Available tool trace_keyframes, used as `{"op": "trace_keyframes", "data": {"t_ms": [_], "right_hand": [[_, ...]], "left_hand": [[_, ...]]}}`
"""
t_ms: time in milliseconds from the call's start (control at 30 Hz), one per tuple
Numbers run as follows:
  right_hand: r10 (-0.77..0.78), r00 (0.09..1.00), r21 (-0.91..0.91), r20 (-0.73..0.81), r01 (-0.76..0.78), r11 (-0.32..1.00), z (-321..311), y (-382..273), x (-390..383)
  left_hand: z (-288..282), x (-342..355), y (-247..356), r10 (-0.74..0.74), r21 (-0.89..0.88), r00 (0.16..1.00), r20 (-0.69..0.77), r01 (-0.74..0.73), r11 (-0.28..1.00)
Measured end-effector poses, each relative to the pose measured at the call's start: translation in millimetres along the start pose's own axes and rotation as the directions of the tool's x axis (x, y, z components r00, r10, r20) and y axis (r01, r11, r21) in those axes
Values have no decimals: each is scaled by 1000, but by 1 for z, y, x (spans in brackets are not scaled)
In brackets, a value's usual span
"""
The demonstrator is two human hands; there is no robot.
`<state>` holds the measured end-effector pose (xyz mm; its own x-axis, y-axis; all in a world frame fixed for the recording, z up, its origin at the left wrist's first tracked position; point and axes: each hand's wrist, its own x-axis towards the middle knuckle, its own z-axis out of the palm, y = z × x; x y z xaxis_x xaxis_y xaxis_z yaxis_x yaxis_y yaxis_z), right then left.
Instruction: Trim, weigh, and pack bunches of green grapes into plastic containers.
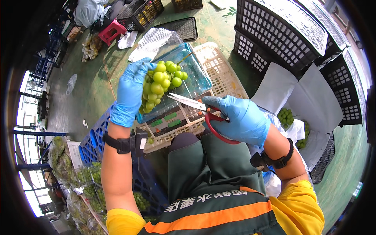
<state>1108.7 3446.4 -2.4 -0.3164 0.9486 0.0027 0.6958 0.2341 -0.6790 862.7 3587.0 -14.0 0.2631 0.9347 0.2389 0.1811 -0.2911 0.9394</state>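
A bunch of green grapes (159, 83) hangs from my left hand (132, 90), whose blue-gloved fingers are closed at its upper left. My right hand (242, 119), also in a blue glove, grips a pair of scissors (219, 124) with red handles. The scissor blades are a little apart and point left, close to the lower right of the bunch. Beneath the grapes lies a clear blue-tinted plastic tray (199, 74) on a weighing scale (168, 122) with a button panel. The scale rests on an upturned cream plastic crate (225, 74).
Black crates (274, 31) are stacked at the right. Below them, a paper-lined crate (323, 156) holds more grapes. A blue crate (94, 137) with bagged grapes stands at my left. Farther off are a red stool (112, 32) and a person (89, 13) beside a black crate (141, 15).
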Motion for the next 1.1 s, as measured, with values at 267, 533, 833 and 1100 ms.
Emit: {"op": "trace_keyframes", "data": {"t_ms": [267,533,833,1100], "right_hand": [[-116,982,-29,-147,113,993,21,-15,37],[-81,995,-58,-56,77,995,22,-42,56],[4,999,-75,39,-1,997,15,-42,62],[65,994,-102,-84,-74,992,36,-26,54]], "left_hand": [[-63,10,-26,-217,-475,974,-63,162,865],[-75,3,-31,-266,-598,962,-59,180,781],[-48,2,-5,13,-163,1000,14,-10,987],[-18,-3,19,199,260,955,218,-254,932]]}}
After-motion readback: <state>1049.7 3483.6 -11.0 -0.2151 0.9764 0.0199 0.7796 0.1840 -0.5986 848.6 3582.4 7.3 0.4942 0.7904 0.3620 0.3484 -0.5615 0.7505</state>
